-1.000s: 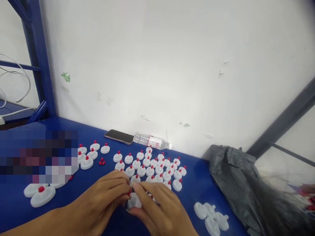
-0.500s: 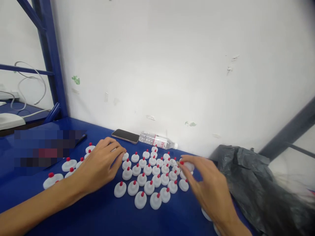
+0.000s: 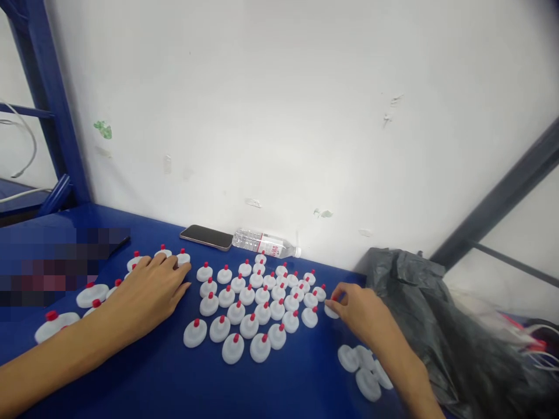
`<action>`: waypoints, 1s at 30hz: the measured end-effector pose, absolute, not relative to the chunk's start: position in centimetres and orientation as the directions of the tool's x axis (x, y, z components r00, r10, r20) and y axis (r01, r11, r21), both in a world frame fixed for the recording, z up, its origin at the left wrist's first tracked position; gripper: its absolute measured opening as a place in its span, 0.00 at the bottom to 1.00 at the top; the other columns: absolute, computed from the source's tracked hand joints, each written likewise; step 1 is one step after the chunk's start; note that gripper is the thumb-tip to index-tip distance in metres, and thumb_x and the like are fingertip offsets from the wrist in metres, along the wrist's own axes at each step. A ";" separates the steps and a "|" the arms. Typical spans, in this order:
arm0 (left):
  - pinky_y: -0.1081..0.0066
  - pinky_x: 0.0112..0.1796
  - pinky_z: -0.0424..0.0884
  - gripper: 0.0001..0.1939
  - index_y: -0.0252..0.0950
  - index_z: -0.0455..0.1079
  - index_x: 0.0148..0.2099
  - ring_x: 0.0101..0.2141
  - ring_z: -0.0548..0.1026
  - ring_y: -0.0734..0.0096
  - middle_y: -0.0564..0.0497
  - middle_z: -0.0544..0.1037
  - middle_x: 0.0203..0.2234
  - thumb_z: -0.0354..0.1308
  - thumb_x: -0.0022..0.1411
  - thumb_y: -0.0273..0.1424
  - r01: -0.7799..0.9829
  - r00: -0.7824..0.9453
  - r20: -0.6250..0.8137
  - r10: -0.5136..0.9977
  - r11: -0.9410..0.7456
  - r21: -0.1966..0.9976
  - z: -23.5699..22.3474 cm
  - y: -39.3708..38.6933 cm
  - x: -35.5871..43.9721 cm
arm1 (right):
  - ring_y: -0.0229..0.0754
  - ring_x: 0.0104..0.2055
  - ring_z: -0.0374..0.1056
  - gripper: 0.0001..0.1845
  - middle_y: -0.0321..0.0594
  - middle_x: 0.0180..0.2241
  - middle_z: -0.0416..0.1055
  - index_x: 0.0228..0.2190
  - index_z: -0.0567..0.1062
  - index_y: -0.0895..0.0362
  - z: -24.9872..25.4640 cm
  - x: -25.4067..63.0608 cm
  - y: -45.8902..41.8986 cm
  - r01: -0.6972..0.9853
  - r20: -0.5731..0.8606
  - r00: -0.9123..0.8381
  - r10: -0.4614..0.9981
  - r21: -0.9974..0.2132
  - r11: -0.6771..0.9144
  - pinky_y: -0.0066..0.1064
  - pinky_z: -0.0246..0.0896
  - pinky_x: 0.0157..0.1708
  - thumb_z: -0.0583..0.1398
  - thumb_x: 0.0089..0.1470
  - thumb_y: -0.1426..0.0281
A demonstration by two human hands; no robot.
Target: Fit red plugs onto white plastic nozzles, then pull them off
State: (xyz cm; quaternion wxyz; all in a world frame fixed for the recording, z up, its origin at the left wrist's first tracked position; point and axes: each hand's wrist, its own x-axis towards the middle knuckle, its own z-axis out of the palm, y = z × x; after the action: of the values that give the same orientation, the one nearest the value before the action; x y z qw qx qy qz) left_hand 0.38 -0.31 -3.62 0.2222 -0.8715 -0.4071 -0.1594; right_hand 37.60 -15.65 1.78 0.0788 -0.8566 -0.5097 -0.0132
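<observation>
Many white round lids with red tips (image 3: 236, 313) stand in a cluster on the blue table (image 3: 144, 372). My left hand (image 3: 152, 282) reaches over a second group of these lids (image 3: 92, 295) at the left. Its fingers are stretched and slightly bent, with the thumb apart, beside a lid (image 3: 183, 258) near the fingertips. At the cluster's right edge, my right hand (image 3: 360, 308) pinches the red tip of a white lid (image 3: 331, 312), partly hidden by the fingers. Several white lids without visible red tips (image 3: 367, 384) lie below my right wrist.
A phone (image 3: 206, 237) and a clear plastic bottle (image 3: 266, 242) lie along the white wall. A dark plastic bag (image 3: 406, 291) is heaped at the right. Blue frame posts (image 3: 61, 105) rise at the left; a blurred-out patch (image 3: 43, 267) covers the table's left side.
The view has shifted to the right. My left hand has moved left from the cluster's edge to the left group. My right hand has come lower, uncovering the lids without tips.
</observation>
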 end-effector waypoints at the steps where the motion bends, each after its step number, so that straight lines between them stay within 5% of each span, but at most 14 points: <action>1: 0.57 0.37 0.62 0.13 0.36 0.76 0.41 0.38 0.73 0.45 0.40 0.76 0.33 0.50 0.65 0.31 0.777 0.624 0.450 0.638 -0.566 -0.275 -3.7 -0.2 0.3 | 0.46 0.31 0.73 0.07 0.39 0.27 0.77 0.31 0.79 0.52 1.7 37.5 -15.6 0.881 0.080 0.467 0.881 -0.131 -0.455 0.32 0.55 0.29 0.63 0.54 0.62; 8: 0.59 0.35 0.57 0.14 0.37 0.74 0.35 0.35 0.72 0.48 0.43 0.77 0.31 0.47 0.65 0.24 0.724 0.674 0.492 0.550 -0.624 -0.294 -4.8 0.8 -0.2 | 0.45 0.31 0.74 0.17 0.39 0.30 0.79 0.31 0.79 0.51 4.3 38.0 -17.4 0.897 0.018 0.405 0.914 -0.203 -0.394 0.33 0.60 0.31 0.58 0.58 0.54; 13: 0.62 0.32 0.55 0.14 0.39 0.73 0.32 0.33 0.70 0.50 0.46 0.76 0.27 0.48 0.63 0.23 0.695 0.661 0.556 0.504 -0.691 -0.199 -5.1 1.3 0.1 | 0.44 0.33 0.75 0.12 0.36 0.33 0.80 0.34 0.81 0.49 5.3 39.1 -20.3 0.856 -0.181 0.254 0.950 -0.415 -0.308 0.32 0.64 0.32 0.69 0.43 0.64; 18: 0.60 0.34 0.56 0.13 0.39 0.73 0.35 0.34 0.71 0.50 0.46 0.77 0.28 0.48 0.65 0.24 0.693 0.680 0.525 0.511 -0.682 -0.233 -4.5 1.1 0.3 | 0.43 0.32 0.74 0.20 0.36 0.34 0.80 0.32 0.82 0.50 4.5 38.7 -20.3 0.848 -0.272 0.266 0.925 -0.389 -0.359 0.29 0.64 0.28 0.69 0.30 0.76; 24: 0.61 0.34 0.56 0.12 0.40 0.71 0.35 0.33 0.71 0.54 0.49 0.77 0.30 0.49 0.68 0.26 0.652 0.701 0.492 0.517 -0.743 -0.149 -4.5 1.3 -0.1 | 0.41 0.26 0.72 0.06 0.36 0.25 0.78 0.27 0.81 0.53 3.4 38.1 -19.3 0.861 -0.195 0.194 0.962 -0.436 -0.262 0.29 0.63 0.25 0.63 0.41 0.72; 30: 0.61 0.36 0.58 0.12 0.40 0.71 0.40 0.34 0.73 0.58 0.49 0.78 0.32 0.46 0.72 0.28 0.681 0.663 0.503 0.554 -0.726 -0.097 -2.6 0.7 0.1 | 0.43 0.28 0.73 0.14 0.38 0.33 0.78 0.31 0.81 0.49 2.5 38.8 -19.5 0.888 -0.091 0.199 0.976 -0.405 -0.219 0.29 0.64 0.22 0.66 0.37 0.72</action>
State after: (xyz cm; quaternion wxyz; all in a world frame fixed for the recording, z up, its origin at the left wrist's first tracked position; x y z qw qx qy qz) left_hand 0.10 0.71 -2.56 0.1397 -0.9010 -0.3427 -0.2262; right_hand 38.76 -19.55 2.46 0.1324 -0.7627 -0.6108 0.1660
